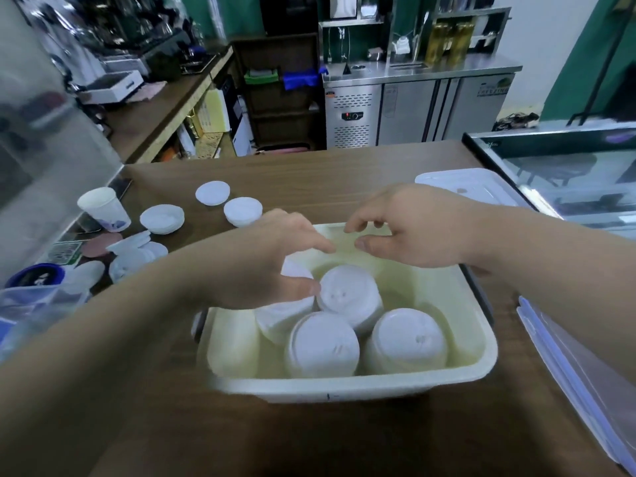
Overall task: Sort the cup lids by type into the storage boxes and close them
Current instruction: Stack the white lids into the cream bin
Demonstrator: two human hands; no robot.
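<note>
1. Several loose lids on the counter, well left of the left hand: check type before boxing.
2. Left hand, curled round a lid stack inside the storage box: lower upright, snug against the domed stacks below both hands.
3. Right hand, loosely curled, holding nothing, above the far rim: steady neighbours.
4. Clear cover, right of it: fit last.

On my feed only one word comes close to legible: "FREEZING" on the sticker atop the steel fridge door (blurred, so unsure). The green label on the table is unreadable.
</note>
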